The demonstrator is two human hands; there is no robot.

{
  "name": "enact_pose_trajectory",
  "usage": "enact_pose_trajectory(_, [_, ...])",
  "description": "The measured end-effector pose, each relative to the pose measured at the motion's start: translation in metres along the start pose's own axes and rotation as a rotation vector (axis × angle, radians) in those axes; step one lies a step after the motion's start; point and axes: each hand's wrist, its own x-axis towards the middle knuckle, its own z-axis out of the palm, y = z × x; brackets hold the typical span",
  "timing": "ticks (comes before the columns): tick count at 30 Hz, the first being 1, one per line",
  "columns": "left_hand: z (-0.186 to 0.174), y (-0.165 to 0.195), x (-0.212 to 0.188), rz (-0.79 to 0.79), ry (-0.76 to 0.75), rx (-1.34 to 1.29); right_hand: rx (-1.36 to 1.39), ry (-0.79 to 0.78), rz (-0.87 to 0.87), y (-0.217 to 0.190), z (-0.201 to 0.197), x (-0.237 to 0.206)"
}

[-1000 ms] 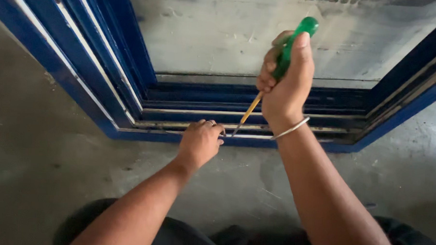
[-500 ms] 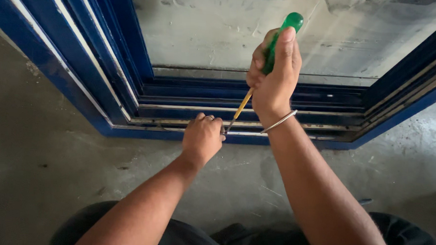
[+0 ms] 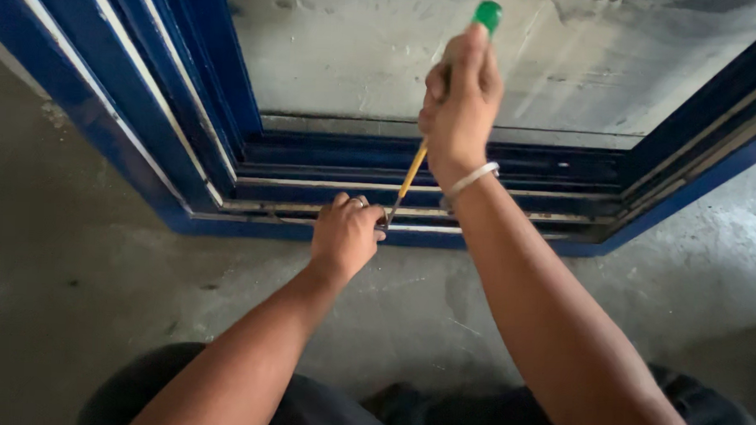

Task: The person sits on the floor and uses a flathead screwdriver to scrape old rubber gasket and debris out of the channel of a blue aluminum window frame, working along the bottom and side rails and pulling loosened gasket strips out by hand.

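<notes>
Concrete floor point(image 3: 73, 311) fills most of the view, grey and scuffed, w/ a blue metal frame point(image 3: 171, 147) lying on it; the frame's bottom rail point(image 3: 521, 205) runs left-right across the middle, stepped in several tracks w/ pale strips. Dusty pane point(image 3: 358, 53) sits inside the frame, beyond the rail.

Right hand point(image 3: 459, 102) is up high, fist clenched round the green-handled screwdriver point(image 3: 422, 147); only the green cap shows above the knuckles. White band on that wrist. Long axis of the tool slants from handle at upper right down to tip at lower left, yellow shaft then thin blade, ending on the near track.

Left hand point(image 3: 344, 236) rests low on the rail, fingers curled and pinched at the spot where the tip lands, ring on one finger. What it pinches is too small to tell. Left hand is the nearer one to the tip, touching or just beside it; right is well apart, up the shaft
</notes>
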Motion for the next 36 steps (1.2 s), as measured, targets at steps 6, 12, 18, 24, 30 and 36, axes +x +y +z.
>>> enact_pose_trajectory(6, [-0.009,0.000,-0.003,-0.013,-0.042,-0.010,-0.284,-0.313,-0.057,-0.015,0.016,-0.008])
enact_pose_trajectory(12, [-0.013,-0.007,-0.001,-0.027,-0.084,-0.009,-0.225,-0.475,-0.063,-0.027,0.006,-0.031])
enact_pose_trajectory(18, [-0.010,-0.012,-0.003,-0.064,-0.068,-0.025,-0.628,-0.261,-0.196,-0.028,0.023,-0.013])
enact_pose_trajectory(24, [-0.007,-0.014,-0.004,-0.066,-0.058,-0.035,-0.200,-0.248,-0.179,-0.021,0.030,0.007])
enact_pose_trajectory(30, [-0.004,-0.012,-0.001,-0.038,-0.019,-0.022,-0.032,-0.093,-0.055,-0.012,0.034,0.021])
enact_pose_trajectory(36, [-0.004,-0.009,0.004,-0.053,-0.052,-0.009,0.213,-0.811,0.332,-0.016,0.023,0.035])
